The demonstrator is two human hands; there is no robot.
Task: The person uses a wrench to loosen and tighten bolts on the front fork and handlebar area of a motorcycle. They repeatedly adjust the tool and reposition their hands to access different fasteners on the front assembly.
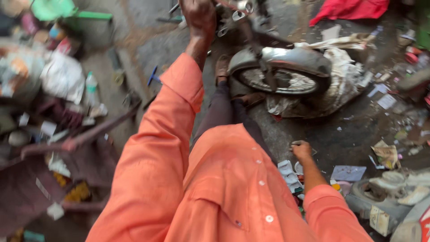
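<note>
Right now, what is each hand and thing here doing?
left hand: raised, closed on a motorcycle part, blurred.
right hand: low, closed on something small I can't identify.
front wheel: under its silver mudguard, on a crumpled sheet.
plastic bottle: upright.
red cloth: crumpled on the ground.

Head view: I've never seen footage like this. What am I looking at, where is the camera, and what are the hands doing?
This is one picture from a camera worn on a person's head, looking down their orange shirt to the ground. No robot is involved, only two bare hands. The left hand is stretched forward and closed on a metal part of a motorbike, though blur hides exactly which part. The bike's wheel with its silver mudguard lies ahead on the dark floor. The right hand is low beside the body, closed near scattered paper scraps; whether it holds anything is unclear. A red cloth lies farther off.
</note>
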